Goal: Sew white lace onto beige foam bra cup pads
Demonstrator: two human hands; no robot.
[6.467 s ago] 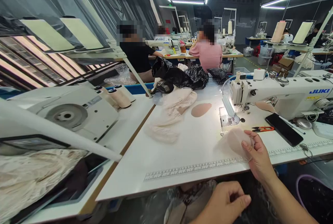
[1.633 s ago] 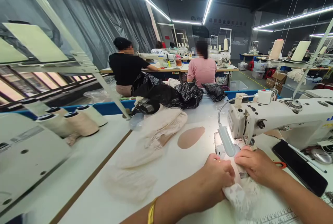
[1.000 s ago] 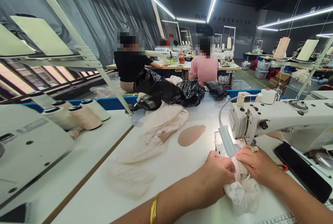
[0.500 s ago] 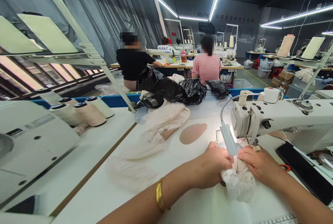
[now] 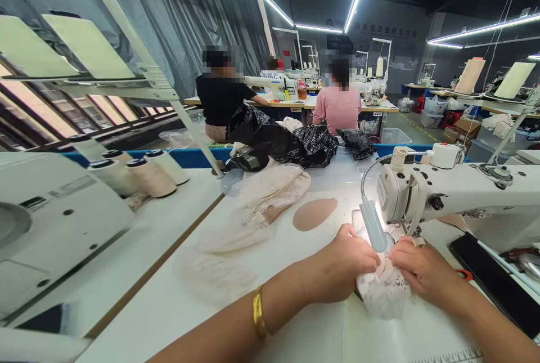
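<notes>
White lace fabric point(image 5: 382, 295) lies bunched below the needle area of a white sewing machine point(image 5: 468, 186). My left hand point(image 5: 348, 261) grips its left side, fingers curled and pressed together. On the other side, my right hand point(image 5: 422, 267) pinches the fabric close to the presser foot. A small grey lamp point(image 5: 373, 225) on a bendy neck hangs between the hands and hides part of the cloth. The needle itself cannot be made out. Left of my hands, a beige oval fabric piece point(image 5: 315, 214) lies flat on the white table point(image 5: 270, 323).
Cream lace garments point(image 5: 270, 200) lie piled to the left, with black plastic bags point(image 5: 291, 143) behind. A black phone-like slab point(image 5: 493, 278) rests at right, near a ruler point(image 5: 451, 356). Thread cones point(image 5: 152, 177) stand at left. Two people sit at machines ahead.
The lace fabric's loose lower end has shifted slightly up toward the machine. Both hands keep their grip, nearly in place. The whole view has moved a little.
</notes>
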